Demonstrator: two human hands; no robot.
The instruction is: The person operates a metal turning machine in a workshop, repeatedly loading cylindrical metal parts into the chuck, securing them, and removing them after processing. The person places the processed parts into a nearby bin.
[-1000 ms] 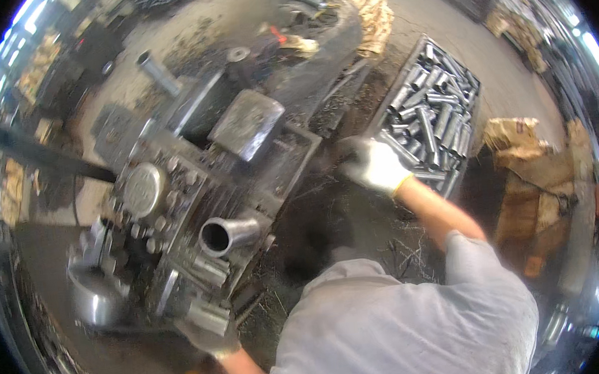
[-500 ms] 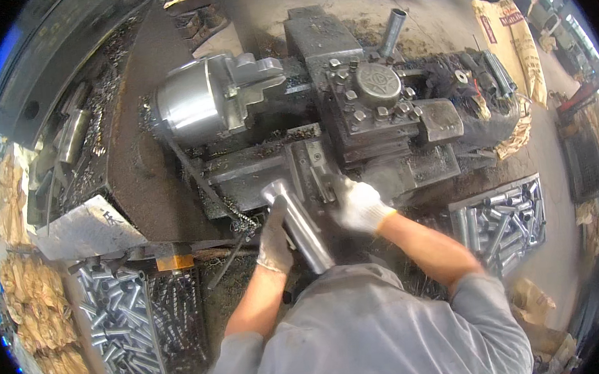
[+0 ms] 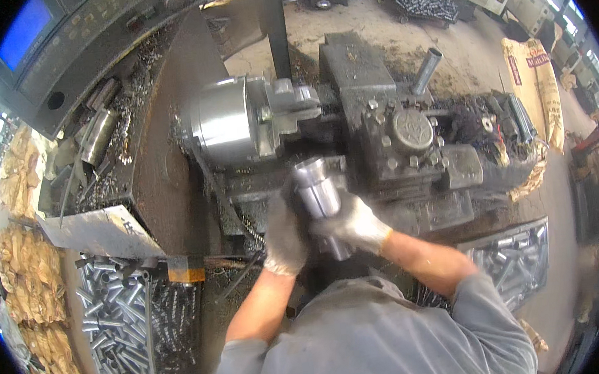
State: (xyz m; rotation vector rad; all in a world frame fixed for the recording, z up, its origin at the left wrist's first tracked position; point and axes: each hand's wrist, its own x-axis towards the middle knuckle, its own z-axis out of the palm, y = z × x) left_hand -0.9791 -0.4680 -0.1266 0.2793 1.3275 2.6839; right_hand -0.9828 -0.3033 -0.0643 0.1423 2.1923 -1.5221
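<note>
In front of the lathe I hold a shiny steel cylinder (image 3: 318, 194) tilted slightly, its wider collared end pointing toward the machine. Dark lines run round and along its body. My left hand (image 3: 284, 235), in a dirty dark-grey work glove, is closed on its left side; motion blurs the fingers. My right hand (image 3: 361, 224), in a whiter glove, wraps round the lower part from the right. Beyond the hands is the lathe chuck (image 3: 226, 126) with its stepped jaws. To its right stands the bolted tool post (image 3: 411, 132).
Trays of metal tubes (image 3: 118, 310) lie at lower left and of similar tubes (image 3: 509, 261) at right. A dark tray of chips (image 3: 175, 326) adjoins the left one. One tube (image 3: 426, 70) stands behind the tool post. A metal guard (image 3: 100, 233) juts out at left.
The cylinder has moved up and right, closer to the chuck. My right hand has come from the lathe carriage onto the cylinder. The view has shifted, so the machine sits lower and further right.
</note>
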